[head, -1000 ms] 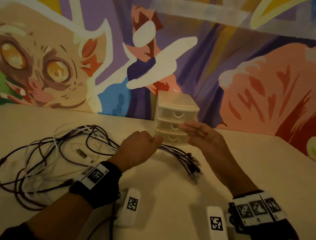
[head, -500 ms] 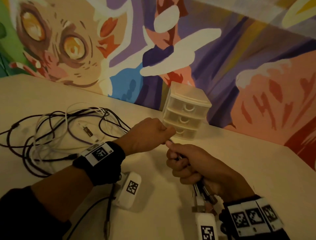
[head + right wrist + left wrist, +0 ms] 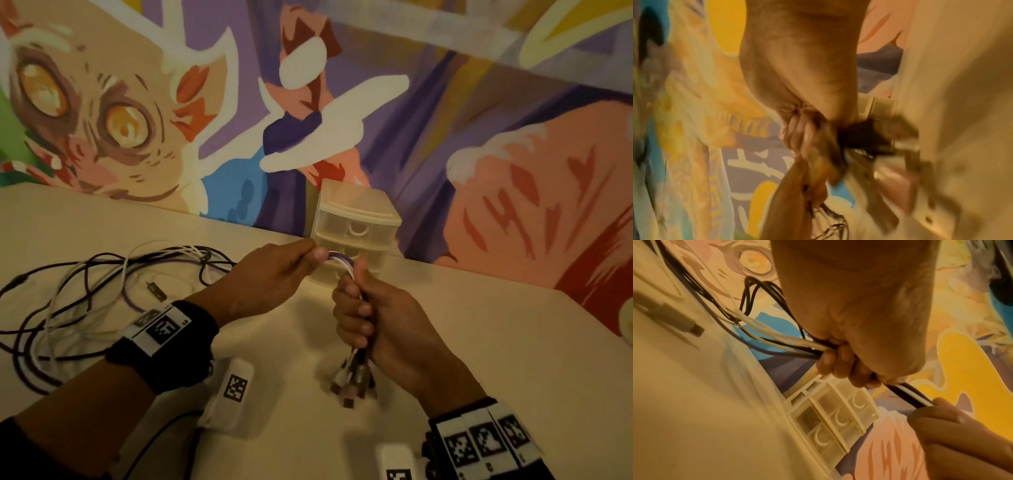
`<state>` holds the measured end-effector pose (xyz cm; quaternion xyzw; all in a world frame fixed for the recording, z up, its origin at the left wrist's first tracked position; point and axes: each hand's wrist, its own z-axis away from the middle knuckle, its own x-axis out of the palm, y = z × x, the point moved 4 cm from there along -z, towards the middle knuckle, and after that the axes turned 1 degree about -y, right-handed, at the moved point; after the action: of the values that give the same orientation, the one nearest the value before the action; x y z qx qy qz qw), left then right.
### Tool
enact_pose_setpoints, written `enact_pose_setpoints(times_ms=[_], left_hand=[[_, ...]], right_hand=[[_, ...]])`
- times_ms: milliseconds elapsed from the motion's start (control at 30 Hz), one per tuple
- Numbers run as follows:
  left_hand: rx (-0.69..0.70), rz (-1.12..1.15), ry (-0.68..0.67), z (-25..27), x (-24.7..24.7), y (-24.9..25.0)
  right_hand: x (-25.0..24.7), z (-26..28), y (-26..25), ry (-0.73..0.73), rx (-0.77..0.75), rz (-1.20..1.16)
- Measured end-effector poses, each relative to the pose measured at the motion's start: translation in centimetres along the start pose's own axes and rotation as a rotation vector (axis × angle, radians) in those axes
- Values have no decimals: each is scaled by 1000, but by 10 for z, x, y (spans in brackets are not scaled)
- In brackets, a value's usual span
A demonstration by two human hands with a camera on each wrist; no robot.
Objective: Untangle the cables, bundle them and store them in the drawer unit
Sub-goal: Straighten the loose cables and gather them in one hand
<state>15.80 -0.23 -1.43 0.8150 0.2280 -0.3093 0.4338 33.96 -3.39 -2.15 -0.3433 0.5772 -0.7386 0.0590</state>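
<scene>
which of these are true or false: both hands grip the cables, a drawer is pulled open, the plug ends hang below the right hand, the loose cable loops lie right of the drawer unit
1. Both hands grip the cables: true. The left hand and right hand each hold the cable bundle.
2. A drawer is pulled open: false. All drawers of the drawer unit look closed.
3. The plug ends hang below the right hand: true.
4. The loose cable loops lie right of the unit: false. They lie to its left on the table.
</scene>
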Motion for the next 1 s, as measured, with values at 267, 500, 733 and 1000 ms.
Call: enact_pose_setpoints(times_ms=[267, 500, 733, 1000], left_hand=[[23, -3, 77, 2, -10, 12], [-73, 75, -36, 2, -1, 13], [-78, -184, -79, -2, 8, 30], [-91, -164, -72, -2, 12, 34]], right_hand=[[14, 4, 13, -127, 208, 42], [4, 5, -17, 157, -136, -16], [-21, 7, -30, 461, -334, 145], [-18, 1, -19, 507, -118, 377]])
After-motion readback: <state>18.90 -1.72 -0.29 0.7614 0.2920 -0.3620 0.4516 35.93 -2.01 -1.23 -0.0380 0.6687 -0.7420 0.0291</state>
